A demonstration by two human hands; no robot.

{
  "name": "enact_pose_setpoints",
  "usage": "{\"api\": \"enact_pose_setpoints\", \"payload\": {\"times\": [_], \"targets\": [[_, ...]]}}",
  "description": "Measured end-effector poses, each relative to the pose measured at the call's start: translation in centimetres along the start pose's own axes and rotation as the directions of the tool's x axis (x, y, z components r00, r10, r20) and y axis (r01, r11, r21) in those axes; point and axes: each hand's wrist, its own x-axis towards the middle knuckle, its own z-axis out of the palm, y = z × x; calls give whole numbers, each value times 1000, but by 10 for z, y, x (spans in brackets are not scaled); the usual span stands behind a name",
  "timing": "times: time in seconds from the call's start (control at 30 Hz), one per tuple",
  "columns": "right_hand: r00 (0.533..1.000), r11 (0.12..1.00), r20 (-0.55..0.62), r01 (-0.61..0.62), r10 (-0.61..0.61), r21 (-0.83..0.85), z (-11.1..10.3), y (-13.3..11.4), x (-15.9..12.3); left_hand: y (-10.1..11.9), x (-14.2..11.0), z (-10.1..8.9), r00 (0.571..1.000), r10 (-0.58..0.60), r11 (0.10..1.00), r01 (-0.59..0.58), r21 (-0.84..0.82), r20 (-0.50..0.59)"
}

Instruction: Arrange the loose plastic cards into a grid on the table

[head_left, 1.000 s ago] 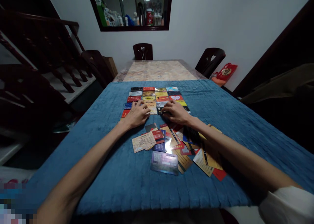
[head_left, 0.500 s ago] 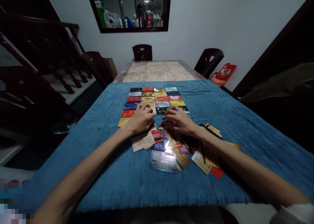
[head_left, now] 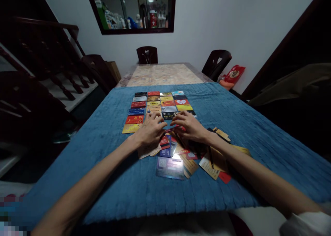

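Observation:
Plastic cards lie in a neat grid of rows and columns, among them a red card [head_left: 134, 119], a yellow card [head_left: 131, 128] and a black card [head_left: 169, 115]. Below the grid, my right hand [head_left: 190, 127] curls its fingers over a reddish card [head_left: 176, 129], seen nearly edge-on. My left hand [head_left: 152, 128] is closed too, its fingertips at the left end of that card; its grip is partly hidden. Under both hands spreads a loose pile of cards, with a purple shiny card [head_left: 170, 168] at the front and a tan card [head_left: 190, 166] beside it.
A blue cloth [head_left: 108, 181] covers the near part of the table, leaving the patterned tabletop [head_left: 157, 74] bare beyond. Dark chairs [head_left: 147, 54] stand around it. A red bag [head_left: 234, 74] sits at the right wall, and a stair railing [head_left: 49, 50] rises at the left.
Both hands have drawn back from the grid toward the loose pile, uncovering the grid's lower-left cards. A reddish card now shows between my fingers. The view has shifted slightly.

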Motion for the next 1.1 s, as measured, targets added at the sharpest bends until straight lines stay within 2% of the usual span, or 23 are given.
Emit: {"api": "enact_pose_setpoints", "payload": {"times": [0.2,0.33,0.63,0.83,0.97,1.1], "targets": [[994,992,-3,-106,106,-69,-9,27,-17,15,13,5,998,49,999,-48,-16,33],[981,973,20,-189,194,-131,-8,40,-28,20,24,9,997,23,999,-20,-34,78],[962,960,100,-237,253,-152,-5,47,-34,30,50,14,987,21,996,-6,-91,161],[955,954,91,-267,281,-139,-18,51,-41,52,62,16,980,152,975,-126,-183,132],[950,956,133,-266,282,-123,-23,52,-45,72,63,20,961,264,947,-242,-210,81],[956,971,173,-228,237,-72,-25,50,-47,78,59,19,948,308,940,-289,-183,84]]}}
